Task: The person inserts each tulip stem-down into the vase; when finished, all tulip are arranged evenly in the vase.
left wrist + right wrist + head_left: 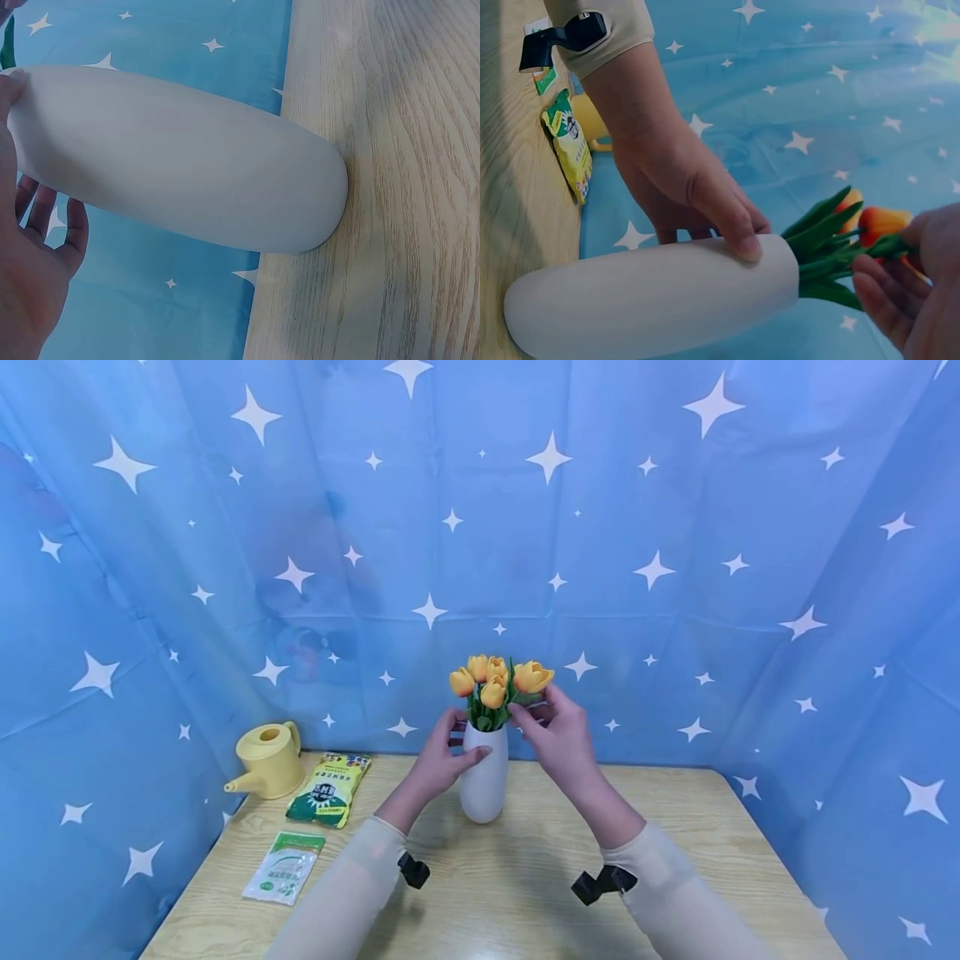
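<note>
A white vase (483,787) stands on the wooden table with several yellow-orange tulips (492,692) in its mouth. Near the rim, my left hand (437,760) grips the vase, thumb on the front and fingers round the far side. The left wrist view shows the vase's smooth body (180,157) with its base on the wood. My right hand (558,731) is at the right of the bunch, pinching a tulip (533,677) just below its bloom. In the right wrist view, green leaves and stems (829,262) come out of the vase mouth beside the right fingers.
At the table's left stand a yellow watering can (272,764), a yellow-green packet (330,789) and a white-green packet (285,867). A blue curtain with white stars (480,543) hangs behind the table. Both sleeves carry a black wrist camera (603,883).
</note>
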`<state>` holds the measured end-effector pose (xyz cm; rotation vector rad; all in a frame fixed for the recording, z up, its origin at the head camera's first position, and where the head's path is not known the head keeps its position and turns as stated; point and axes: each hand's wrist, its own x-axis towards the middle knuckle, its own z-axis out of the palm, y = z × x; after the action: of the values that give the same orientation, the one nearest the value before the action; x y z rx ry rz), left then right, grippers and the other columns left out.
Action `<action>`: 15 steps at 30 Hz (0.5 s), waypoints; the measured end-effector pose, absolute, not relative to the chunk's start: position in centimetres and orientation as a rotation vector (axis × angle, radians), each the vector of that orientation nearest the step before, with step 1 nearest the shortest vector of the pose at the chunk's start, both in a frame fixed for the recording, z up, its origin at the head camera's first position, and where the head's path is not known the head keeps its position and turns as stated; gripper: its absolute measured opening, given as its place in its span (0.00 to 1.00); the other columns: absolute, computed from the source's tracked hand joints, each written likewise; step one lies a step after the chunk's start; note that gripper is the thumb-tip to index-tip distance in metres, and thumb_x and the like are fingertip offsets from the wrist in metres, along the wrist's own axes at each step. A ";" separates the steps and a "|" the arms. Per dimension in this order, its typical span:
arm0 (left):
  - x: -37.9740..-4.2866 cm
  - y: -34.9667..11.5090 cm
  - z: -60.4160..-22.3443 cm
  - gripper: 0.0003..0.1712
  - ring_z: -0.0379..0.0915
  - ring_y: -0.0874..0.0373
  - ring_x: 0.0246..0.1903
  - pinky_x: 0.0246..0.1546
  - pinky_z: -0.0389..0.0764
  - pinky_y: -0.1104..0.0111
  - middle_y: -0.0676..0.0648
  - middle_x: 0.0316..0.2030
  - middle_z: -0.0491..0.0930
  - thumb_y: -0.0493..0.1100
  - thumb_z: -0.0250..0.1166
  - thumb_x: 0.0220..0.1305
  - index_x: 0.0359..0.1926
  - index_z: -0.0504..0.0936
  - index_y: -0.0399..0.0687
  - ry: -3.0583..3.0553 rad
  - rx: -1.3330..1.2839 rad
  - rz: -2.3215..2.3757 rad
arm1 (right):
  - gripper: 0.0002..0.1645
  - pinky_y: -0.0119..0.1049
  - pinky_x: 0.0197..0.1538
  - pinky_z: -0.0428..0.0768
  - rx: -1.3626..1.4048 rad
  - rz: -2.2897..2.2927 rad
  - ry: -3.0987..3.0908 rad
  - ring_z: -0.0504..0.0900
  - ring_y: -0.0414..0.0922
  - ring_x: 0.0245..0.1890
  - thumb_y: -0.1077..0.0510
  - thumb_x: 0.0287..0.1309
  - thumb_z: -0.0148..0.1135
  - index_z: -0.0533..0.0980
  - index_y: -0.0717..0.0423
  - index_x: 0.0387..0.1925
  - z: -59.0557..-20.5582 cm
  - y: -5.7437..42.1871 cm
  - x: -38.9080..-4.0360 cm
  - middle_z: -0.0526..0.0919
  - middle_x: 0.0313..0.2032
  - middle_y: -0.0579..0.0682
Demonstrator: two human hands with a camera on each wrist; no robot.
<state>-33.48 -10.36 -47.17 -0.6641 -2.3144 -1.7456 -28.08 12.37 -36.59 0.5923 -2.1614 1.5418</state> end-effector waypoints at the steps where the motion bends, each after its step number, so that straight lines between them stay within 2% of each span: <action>1: -33.5 -10.4 -47.2 0.34 0.78 0.42 0.62 0.63 0.82 0.40 0.45 0.62 0.77 0.59 0.77 0.71 0.66 0.71 0.53 -2.314 -0.665 -1.746 | 0.17 0.38 0.37 0.90 0.592 1.531 -2.172 0.92 0.53 0.37 0.59 0.76 0.72 0.82 0.54 0.62 -36.6 12.3 -28.1 0.91 0.44 0.52; 4: -33.5 -10.4 -47.2 0.34 0.79 0.42 0.62 0.62 0.83 0.40 0.45 0.62 0.77 0.59 0.77 0.71 0.66 0.71 0.52 -2.314 -0.668 -1.745 | 0.15 0.38 0.36 0.89 0.596 1.511 -2.199 0.92 0.51 0.36 0.62 0.76 0.71 0.83 0.55 0.60 -36.8 12.2 -28.0 0.92 0.45 0.53; 9: -33.6 -10.4 -47.2 0.35 0.78 0.46 0.62 0.63 0.83 0.43 0.46 0.62 0.77 0.61 0.77 0.71 0.67 0.71 0.54 -2.325 -0.656 -1.737 | 0.06 0.41 0.34 0.90 0.643 1.480 -2.214 0.92 0.50 0.33 0.66 0.74 0.71 0.85 0.58 0.50 -37.4 11.9 -28.3 0.91 0.43 0.53; 12: -33.6 -10.4 -47.1 0.35 0.78 0.47 0.62 0.63 0.83 0.44 0.47 0.62 0.77 0.61 0.77 0.71 0.68 0.71 0.54 -2.336 -0.644 -1.736 | 0.06 0.40 0.35 0.91 0.664 1.464 -2.228 0.93 0.53 0.33 0.67 0.74 0.71 0.85 0.58 0.48 -37.7 11.7 -28.6 0.91 0.44 0.55; 15: -33.5 -10.4 -47.0 0.35 0.78 0.47 0.62 0.64 0.82 0.44 0.48 0.62 0.77 0.61 0.78 0.71 0.67 0.72 0.54 -2.338 -0.640 -1.743 | 0.06 0.38 0.36 0.91 0.692 1.406 -2.235 0.93 0.51 0.32 0.68 0.73 0.72 0.86 0.58 0.47 -38.1 11.6 -28.8 0.91 0.45 0.55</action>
<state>-33.55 -10.35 -47.02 -0.6401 -2.3377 -1.7429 -28.77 11.59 -38.06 0.6917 -2.2352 1.4056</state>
